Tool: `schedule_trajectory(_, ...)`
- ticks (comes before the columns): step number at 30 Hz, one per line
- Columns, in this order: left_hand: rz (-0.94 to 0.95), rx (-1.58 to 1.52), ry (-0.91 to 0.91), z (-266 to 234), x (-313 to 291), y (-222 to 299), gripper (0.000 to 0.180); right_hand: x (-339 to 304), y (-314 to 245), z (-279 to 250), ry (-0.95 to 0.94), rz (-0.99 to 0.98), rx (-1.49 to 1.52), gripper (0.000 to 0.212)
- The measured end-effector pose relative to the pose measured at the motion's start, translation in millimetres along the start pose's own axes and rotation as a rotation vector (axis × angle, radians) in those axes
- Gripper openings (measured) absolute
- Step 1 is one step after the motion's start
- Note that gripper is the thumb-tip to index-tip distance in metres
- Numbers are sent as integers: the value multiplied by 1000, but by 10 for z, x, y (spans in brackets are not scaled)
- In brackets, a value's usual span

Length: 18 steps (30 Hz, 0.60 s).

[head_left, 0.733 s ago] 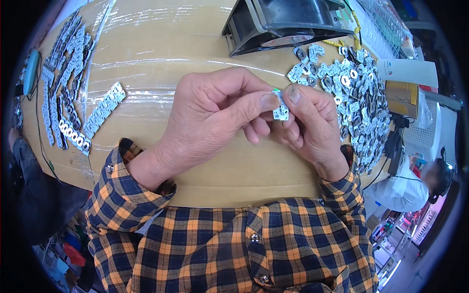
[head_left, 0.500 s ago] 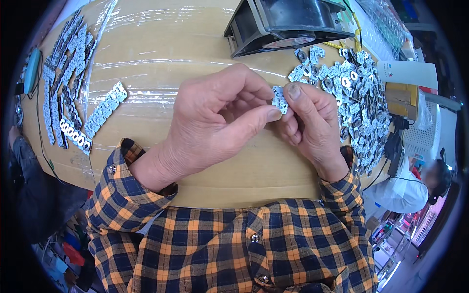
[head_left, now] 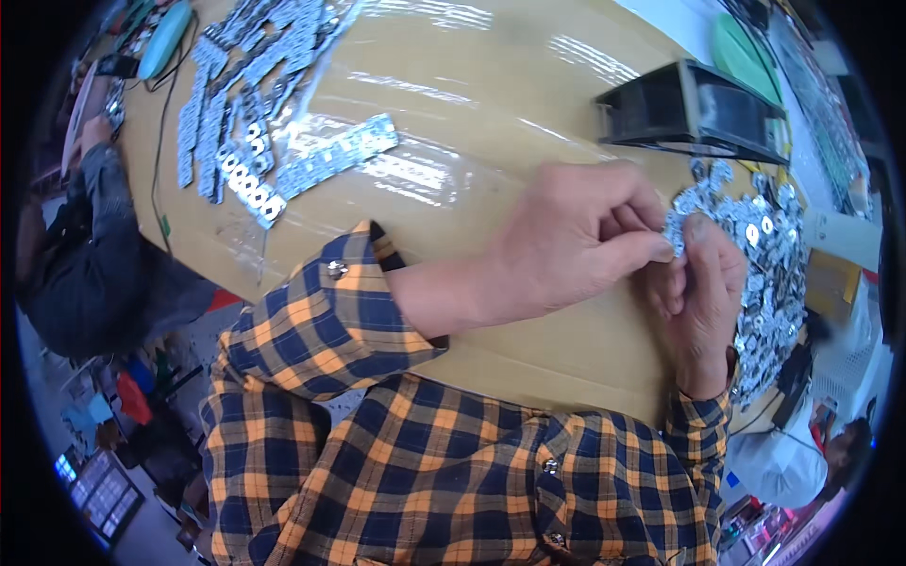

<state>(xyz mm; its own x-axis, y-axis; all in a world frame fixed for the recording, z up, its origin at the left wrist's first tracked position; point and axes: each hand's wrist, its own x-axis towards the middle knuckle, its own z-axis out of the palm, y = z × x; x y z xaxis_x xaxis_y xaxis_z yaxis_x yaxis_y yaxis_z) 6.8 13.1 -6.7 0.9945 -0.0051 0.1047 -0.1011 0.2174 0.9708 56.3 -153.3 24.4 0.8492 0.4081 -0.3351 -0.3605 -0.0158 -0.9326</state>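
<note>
A small pale circuit board (head_left: 674, 232) is pinched between my two hands, above the right side of the table. My left hand (head_left: 571, 241) grips its left side with thumb and fingertips. The thumb of my right hand (head_left: 703, 288) presses on its other side, with fingers curled behind. Fingers hide part of the board. Close to my right hand lies a heap of loose small boards (head_left: 769, 302), some with pale rings. Further left, a strip of boards (head_left: 344, 156) lies flat, and several more board strips (head_left: 203, 141) are piled beside it.
A black box-framed fan (head_left: 694, 111) stands at the far right of the table (head_left: 481, 113), near a green object (head_left: 743, 55). A cable (head_left: 160, 184) crosses the left side by a teal case (head_left: 165, 40). A co-worker's dark sleeve (head_left: 113, 193) is at the left edge.
The view has swung left, so the table's contents appear further right, and more of the left side shows. Both hands keep hold of the small circuit board.
</note>
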Motion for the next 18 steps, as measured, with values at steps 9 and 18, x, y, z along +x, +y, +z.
schedule_trajectory(9, 269, 338, 12, -101, -27, 43, 11, 37, 24, -4, -70, 6, -55, 33)
schedule_trajectory(18, 363, 610, -2, -60, 5, -126, 15, 119, -46, -201, 185, -561, -689, 33)
